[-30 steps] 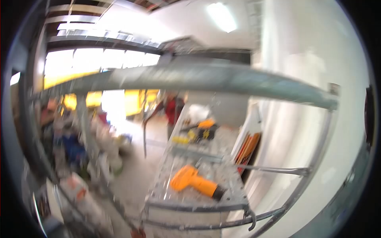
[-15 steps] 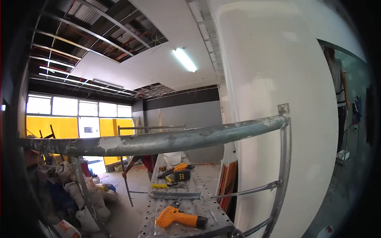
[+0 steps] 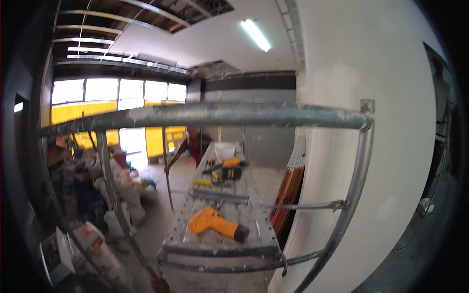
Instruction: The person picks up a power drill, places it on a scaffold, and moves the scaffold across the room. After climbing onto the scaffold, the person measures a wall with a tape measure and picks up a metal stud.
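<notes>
Neither of my hands shows in the view. Closest to me is a metal scaffold frame, its paint-spattered top rail [image 3: 215, 115] crossing the whole picture. Beyond and below the rail runs a perforated scaffold plank [image 3: 261, 227]. An orange cordless drill [image 3: 217, 224] lies on its side at the plank's near end. Behind the drill rests a grey metal channel piece [image 3: 218, 196]. Farther along are a yellow-handled tool [image 3: 202, 182], a black battery-like block [image 3: 231, 173], another orange-and-black tool [image 3: 231, 162] and a white bucket [image 3: 224, 151].
A person in a dark red top [image 3: 198, 146] grips a scaffold upright beyond the plank. Filled sacks [image 3: 124, 190] pile up at left. A white wall [image 3: 371, 195] stands close at right, with long boards [image 3: 289, 185] leaning beside it. Another person [image 3: 440, 112] is partly visible far right.
My view has tipped downward and turned left, so the rail and plank sit higher. The plank's near end now shows. The person in red has become more visible below the rail.
</notes>
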The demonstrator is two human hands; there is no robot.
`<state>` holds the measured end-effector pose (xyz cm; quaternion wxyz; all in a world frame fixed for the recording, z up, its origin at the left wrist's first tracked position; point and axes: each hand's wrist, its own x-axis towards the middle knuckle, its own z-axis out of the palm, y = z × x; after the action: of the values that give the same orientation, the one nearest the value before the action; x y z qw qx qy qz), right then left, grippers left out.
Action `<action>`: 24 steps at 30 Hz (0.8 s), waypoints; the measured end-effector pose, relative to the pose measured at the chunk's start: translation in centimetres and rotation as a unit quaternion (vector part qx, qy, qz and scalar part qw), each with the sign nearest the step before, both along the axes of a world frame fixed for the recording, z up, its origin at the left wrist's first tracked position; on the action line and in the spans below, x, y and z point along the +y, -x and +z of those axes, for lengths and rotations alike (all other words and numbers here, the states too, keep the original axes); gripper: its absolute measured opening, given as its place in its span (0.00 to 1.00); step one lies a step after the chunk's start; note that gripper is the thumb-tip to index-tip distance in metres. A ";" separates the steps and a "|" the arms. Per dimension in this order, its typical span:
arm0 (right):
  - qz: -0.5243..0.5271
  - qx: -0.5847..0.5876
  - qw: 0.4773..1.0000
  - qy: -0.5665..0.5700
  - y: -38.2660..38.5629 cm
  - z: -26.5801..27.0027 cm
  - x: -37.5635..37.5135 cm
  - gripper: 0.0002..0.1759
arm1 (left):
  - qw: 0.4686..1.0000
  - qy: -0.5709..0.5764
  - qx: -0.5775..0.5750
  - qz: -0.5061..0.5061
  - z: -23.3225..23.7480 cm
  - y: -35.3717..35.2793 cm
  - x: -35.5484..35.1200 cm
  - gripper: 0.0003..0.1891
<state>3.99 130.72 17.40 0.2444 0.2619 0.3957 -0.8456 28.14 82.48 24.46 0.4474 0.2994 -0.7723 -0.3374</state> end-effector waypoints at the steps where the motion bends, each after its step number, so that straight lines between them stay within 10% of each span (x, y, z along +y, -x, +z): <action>1: 0.009 0.017 1.000 -0.022 -0.4 -1.0 0.5 0.09 | 0.895 -0.383 0.229 0.016 1.0 0.5 0.5 0.02; 2: 0.043 0.085 0.991 -0.090 -0.9 -2.0 1.1 0.09 | 0.725 -0.552 0.396 -0.113 -4.5 0.0 -2.4 0.09; 3: 0.132 0.226 0.922 -0.284 -1.6 -2.7 1.9 0.09 | 0.810 -0.473 0.331 -0.099 -5.2 0.0 -2.3 0.18; 5: 0.208 0.381 0.755 -0.492 -1.6 -2.6 2.1 0.09 | 0.806 -0.488 0.330 -0.051 -1.1 0.2 0.2 0.24; 6: 0.203 0.371 0.777 -0.466 -2.1 -2.8 1.9 0.09 | 0.802 -0.495 0.335 -0.022 0.1 0.1 1.0 0.25; 8: 0.062 0.115 0.989 -0.070 -0.7 -3.5 1.2 0.10 | 0.871 -0.371 0.302 -0.109 2.4 -0.1 2.1 0.28; 11: -0.145 -0.153 0.961 0.177 0.5 -2.7 0.6 0.11 | 0.894 -0.337 0.271 -0.120 4.1 -0.3 3.1 0.30; 24: -0.155 -0.274 0.949 0.007 2.4 0.4 -0.5 0.05 | 0.869 -0.372 0.324 -0.043 5.2 1.1 4.5 0.26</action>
<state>1.54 130.18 17.82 0.2117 0.5400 0.2619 -0.7714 27.01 86.96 29.61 0.5130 0.2839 -0.4133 -0.6967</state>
